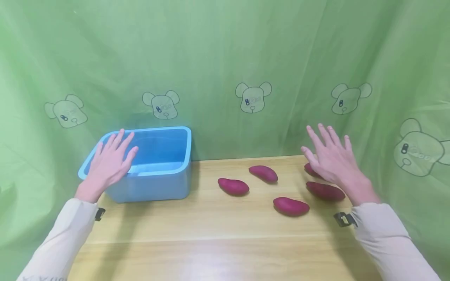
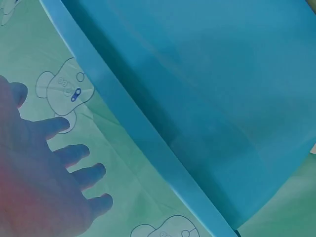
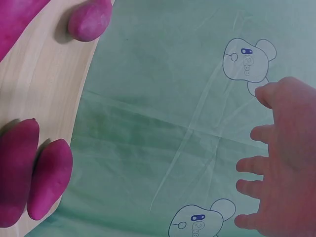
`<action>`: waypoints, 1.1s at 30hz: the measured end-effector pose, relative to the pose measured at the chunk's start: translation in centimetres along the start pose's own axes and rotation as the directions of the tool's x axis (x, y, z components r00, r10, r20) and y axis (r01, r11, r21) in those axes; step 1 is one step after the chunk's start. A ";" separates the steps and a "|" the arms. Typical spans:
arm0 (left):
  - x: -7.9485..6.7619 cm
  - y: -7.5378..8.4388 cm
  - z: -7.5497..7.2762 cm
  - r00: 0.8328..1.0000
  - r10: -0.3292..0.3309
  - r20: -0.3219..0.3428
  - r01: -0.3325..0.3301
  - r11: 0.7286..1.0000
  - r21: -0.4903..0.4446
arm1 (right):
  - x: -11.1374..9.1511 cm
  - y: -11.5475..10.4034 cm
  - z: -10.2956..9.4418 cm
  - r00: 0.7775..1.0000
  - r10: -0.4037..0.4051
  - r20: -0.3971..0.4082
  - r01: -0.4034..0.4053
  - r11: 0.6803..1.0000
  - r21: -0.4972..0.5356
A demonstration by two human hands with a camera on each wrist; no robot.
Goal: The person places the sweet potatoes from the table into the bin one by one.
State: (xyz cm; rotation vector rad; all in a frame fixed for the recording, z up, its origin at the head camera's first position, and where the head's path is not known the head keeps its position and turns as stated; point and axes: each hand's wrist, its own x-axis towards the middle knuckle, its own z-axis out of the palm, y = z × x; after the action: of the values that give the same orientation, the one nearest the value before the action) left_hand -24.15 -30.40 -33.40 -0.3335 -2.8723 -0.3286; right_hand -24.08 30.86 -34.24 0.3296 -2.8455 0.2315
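Note:
My left hand is held with spread fingers over the left part of a blue plastic bin. In the left wrist view that hand appears outside the bin's wall, with nothing in it. On the right, my right hand hovers with fingers extended above two purple sweet potatoes, one dark one and another partly hidden by the hand. Three more lie between the hands: a left one, a back one and a front one.
The light wooden table carries the bin on its left side. Directly behind it hangs a green curtain printed with bear heads, which also closes in both sides. Each wrist wears a dark strap, such as the right one.

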 end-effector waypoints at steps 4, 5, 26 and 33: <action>-0.2 0.4 -0.1 1.000 -0.003 -0.009 0.003 1.000 -0.011 | -0.5 -0.2 -0.2 1.000 0.004 -0.005 -0.004 1.000 0.009; -0.3 0.5 -0.1 1.000 -0.004 -0.015 0.004 1.000 -0.015 | -0.6 -0.2 -0.2 1.000 0.004 -0.008 -0.004 1.000 0.011; -3.0 2.7 1.8 0.982 -0.043 -0.186 0.025 0.995 -0.102 | -3.8 -0.3 1.2 0.996 0.020 -0.092 -0.006 0.988 0.154; -3.6 3.2 3.4 0.974 -0.061 -0.220 0.029 0.989 -0.143 | -5.0 -0.3 2.1 0.991 0.030 -0.132 -0.002 0.978 0.209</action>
State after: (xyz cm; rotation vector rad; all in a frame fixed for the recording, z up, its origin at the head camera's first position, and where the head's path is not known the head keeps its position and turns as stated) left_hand -20.58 -27.25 -36.90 -0.2387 -2.6442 -0.5408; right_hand -19.86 31.16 -37.59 0.3193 -2.6956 0.5373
